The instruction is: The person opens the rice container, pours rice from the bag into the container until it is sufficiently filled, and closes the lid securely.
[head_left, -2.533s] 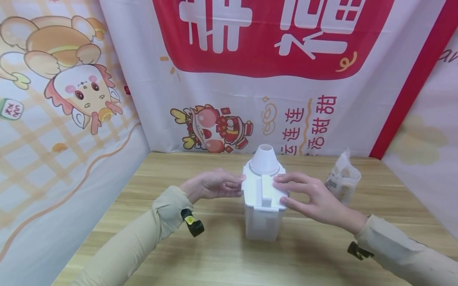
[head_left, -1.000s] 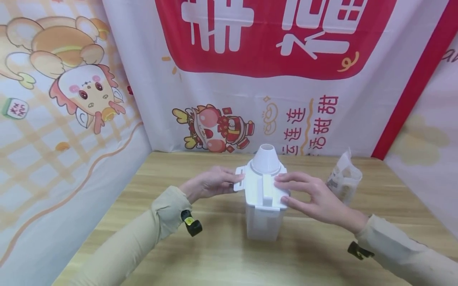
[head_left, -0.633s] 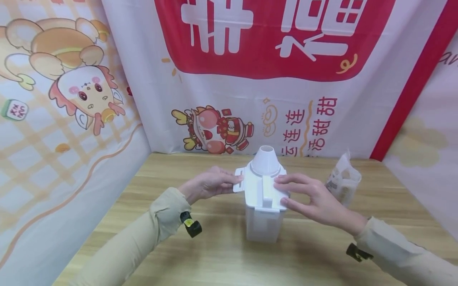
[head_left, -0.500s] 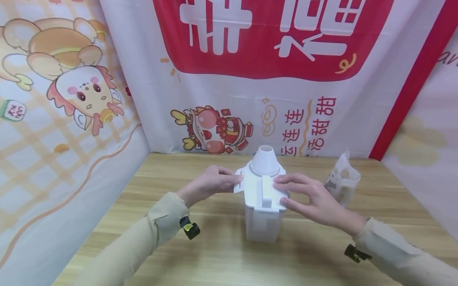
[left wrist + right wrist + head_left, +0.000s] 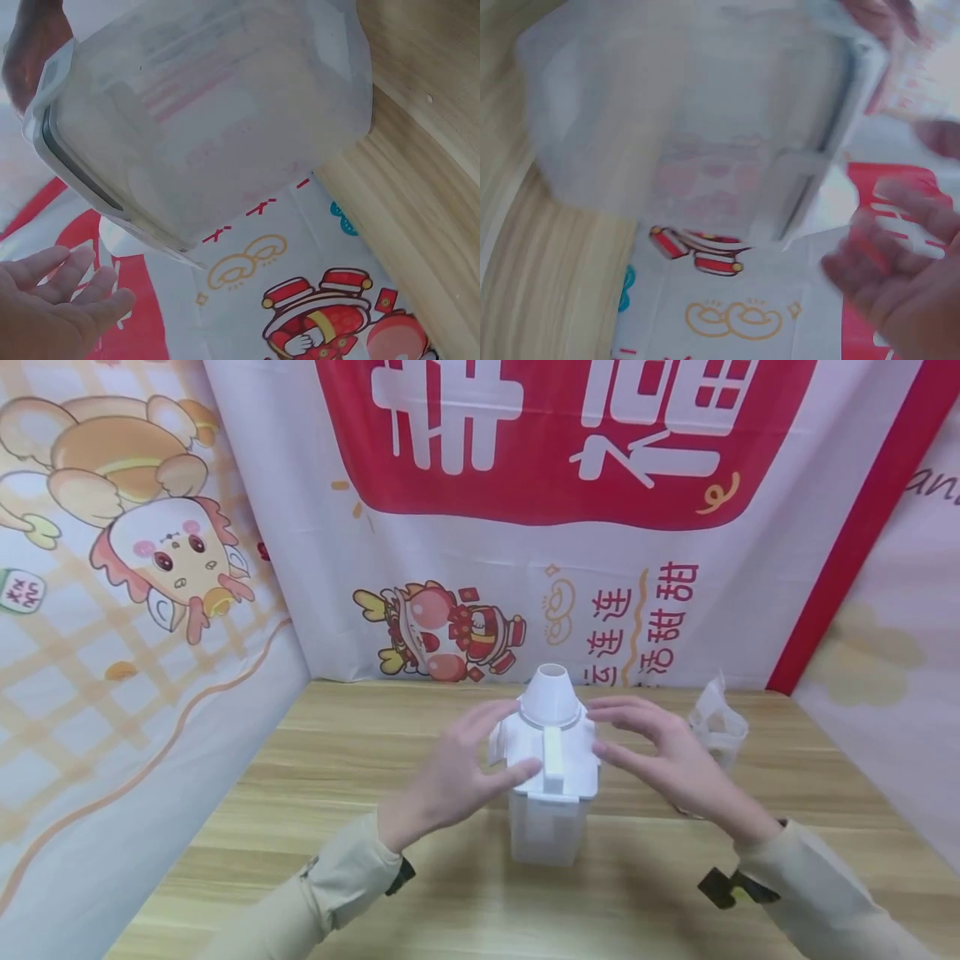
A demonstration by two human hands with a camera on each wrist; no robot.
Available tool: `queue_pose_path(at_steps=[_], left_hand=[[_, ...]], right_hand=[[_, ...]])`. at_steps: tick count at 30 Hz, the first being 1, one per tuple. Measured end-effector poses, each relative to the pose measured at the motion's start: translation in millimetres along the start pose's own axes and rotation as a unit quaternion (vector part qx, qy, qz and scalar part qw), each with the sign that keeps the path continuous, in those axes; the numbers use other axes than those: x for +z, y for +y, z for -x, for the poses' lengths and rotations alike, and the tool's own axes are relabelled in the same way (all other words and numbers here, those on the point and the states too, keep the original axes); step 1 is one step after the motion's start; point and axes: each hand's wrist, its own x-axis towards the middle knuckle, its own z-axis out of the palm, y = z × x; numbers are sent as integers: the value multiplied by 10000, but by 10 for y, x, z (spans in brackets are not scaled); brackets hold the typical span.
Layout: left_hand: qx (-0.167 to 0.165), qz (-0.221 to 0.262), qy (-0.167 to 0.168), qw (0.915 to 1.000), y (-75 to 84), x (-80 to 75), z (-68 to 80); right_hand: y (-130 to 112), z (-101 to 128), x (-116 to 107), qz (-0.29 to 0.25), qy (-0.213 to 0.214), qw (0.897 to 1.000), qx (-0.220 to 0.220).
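A translucent storage container (image 5: pixel 547 835) stands upright on the table with a white lid (image 5: pixel 525 752) on it. A white cone-shaped cup (image 5: pixel 551 697), narrow end up, sits on the lid's far half, and a raised bar (image 5: pixel 552 768) runs along the near half. At the lid's left edge a side latch (image 5: pixel 495 745) sticks out. My left hand (image 5: pixel 450 772) hovers over the lid's left side, thumb and fingers spread apart. To the right, my right hand (image 5: pixel 667 756) has its fingertips at the lid's edge. Both wrist views show the fingers loosely extended, gripping nothing.
A clear plastic bag (image 5: pixel 718 727) with contents stands on the wooden table (image 5: pixel 360 727) behind my right hand. A printed cloth (image 5: pixel 450 552) hangs at the table's back edge, with more printed cloth on the left and right.
The left-side latch has swung outward from the lid. My left hand has let go of it and risen over the lid, fingers spreading. My right hand has shifted slightly toward the lid's far edge.
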Motion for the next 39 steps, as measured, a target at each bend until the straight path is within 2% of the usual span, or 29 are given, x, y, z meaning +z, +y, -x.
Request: queue_pose_path(at_steps=[2,4,6,8,11,14,17,20,24,28,34,39], left_hand=[[215,-147,-40,9997,18,24,42],[435,-259,6,9987,24,49,80],[622,-310,110,9975,16,76,114],[773,-302,242,9963,2,99,140],[839,-284,406,9952,-23,134,184],[766,-279,462,9956,-41,160,232],[674,-302,458,9962,-51,182,270],[620,-319,454,9965,-58,212,293],[552,-405,427,9967,-61,254,320],[577,-443,392,9966,-66,279,333],[708,-435,441,9956,-88,303,333],[813,-473,479,9944,-108,307,329]], right_hand=[[-26,12,-16,-257,191,9981,520],[-41,26,-29,-566,311,9919,1090],[-49,33,-38,-918,375,9816,1629],[-54,32,-39,-1459,368,9672,2047],[-49,23,-22,-2576,287,9346,2434],[-41,24,8,-3655,213,8903,2706],[-43,23,38,-4374,195,8498,2934],[-45,5,66,-4754,160,8218,3137],[-17,-12,93,-4997,4,7965,3405],[19,-15,121,-5144,-93,7800,3563],[54,-1,151,-5050,-166,7802,3689],[69,0,167,-5121,-157,7712,3779]])
